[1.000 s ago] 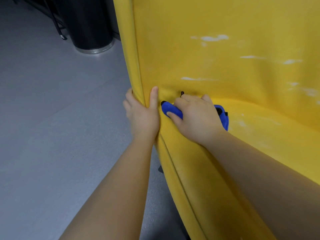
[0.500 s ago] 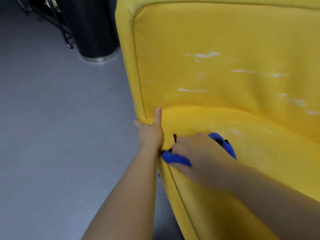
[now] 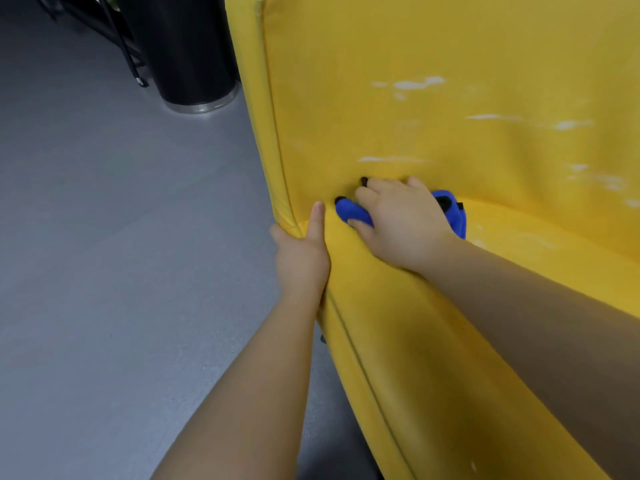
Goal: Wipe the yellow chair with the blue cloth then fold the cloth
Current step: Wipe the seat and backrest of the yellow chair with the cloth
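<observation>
The yellow chair (image 3: 433, 98) fills the right half of the head view, its backrest marked with worn white patches. My right hand (image 3: 401, 223) lies palm down on the bunched blue cloth (image 3: 450, 216), pressing it into the crease where seat meets backrest. Blue shows on both sides of the hand; most of the cloth is hidden beneath it. My left hand (image 3: 303, 258) grips the chair's left front corner, thumb on the seat, fingers wrapped around the outer edge.
Grey floor (image 3: 121, 237) spreads to the left of the chair. A black cylindrical bin (image 3: 187, 57) with a metal base ring stands behind the chair's left side, with thin black legs of a stand beside it.
My right hand has slid the cloth back from the seat's front edge into the crease by the backrest. The left hand keeps its grip on the chair corner. The view has tilted.
</observation>
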Available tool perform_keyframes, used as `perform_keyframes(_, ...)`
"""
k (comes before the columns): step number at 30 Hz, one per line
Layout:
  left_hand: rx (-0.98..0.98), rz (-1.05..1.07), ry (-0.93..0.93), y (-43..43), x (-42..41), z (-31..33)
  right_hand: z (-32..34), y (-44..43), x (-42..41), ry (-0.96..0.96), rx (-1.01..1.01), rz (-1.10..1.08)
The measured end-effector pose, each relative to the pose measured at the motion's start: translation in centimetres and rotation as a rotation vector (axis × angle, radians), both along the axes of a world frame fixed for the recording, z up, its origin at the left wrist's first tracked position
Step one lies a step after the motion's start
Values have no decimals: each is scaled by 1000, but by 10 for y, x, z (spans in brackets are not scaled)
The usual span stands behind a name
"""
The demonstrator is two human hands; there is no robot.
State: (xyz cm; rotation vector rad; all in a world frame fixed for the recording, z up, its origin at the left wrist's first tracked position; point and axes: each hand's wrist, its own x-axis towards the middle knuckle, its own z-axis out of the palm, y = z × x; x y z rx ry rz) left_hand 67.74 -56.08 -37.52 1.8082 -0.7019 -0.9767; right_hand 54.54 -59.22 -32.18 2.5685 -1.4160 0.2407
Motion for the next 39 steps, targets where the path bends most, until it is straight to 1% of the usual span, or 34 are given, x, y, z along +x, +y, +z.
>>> perform_keyframes(2, 1, 1, -4, 1, -1, 2, 4, 22, -4, -14, 103, 77)
perform_keyframes(4, -2, 2, 3, 2, -1, 4, 9, 57, -8, 39, 193, 166)
perform_keyframes(7, 2, -7, 2, 2, -2, 5, 12, 116, -29, 78, 230, 275)
perform_keyframes(10, -2, -11, 1, 3, -3, 2, 6, 135, -43, 127, 233, 346)
perform_keyframes(12, -17, 1, -1, 3, -4, 1, 2, 118, -34, 107, 175, 320)
perform_keyframes(15, -32, 21, -2, 3, -4, 0, -2, 69, -9, 89, 23, 194)
perform_keyframes(19, -25, 28, -30, 2, -5, -2, 3, 10, 15, 94, 13, -1)
perform_keyframes(23, -18, 36, -30, 2, -4, -3, 1, 5, 16, 28, 13, 4)
perform_keyframes(25, -13, 25, -35, 2, -3, -1, 5, 21, 12, -14, 100, 36)
perform_keyframes(27, -11, 10, -28, 2, -3, 2, 9, 52, 5, 0, 184, 112)
perform_keyframes(30, -4, 7, -17, 4, -4, 3, 7, 108, -15, 6, 164, 250)
perform_keyframes(32, -25, 19, -4, 5, -7, 1, 0, 117, -26, 14, 135, 281)
perform_keyframes(34, -38, 38, -15, 5, -7, 0, -2, 99, -22, 26, 63, 246)
perform_keyframes(36, -56, 49, -32, 5, -7, -1, -5, 65, -9, 25, -33, 165)
perform_keyframes(37, -65, 55, -40, 5, -6, -2, -5, 45, -2, 23, -57, 123)
perform_keyframes(39, -67, 61, -57, 6, -7, -2, -2, 12, 9, 41, -40, 38)
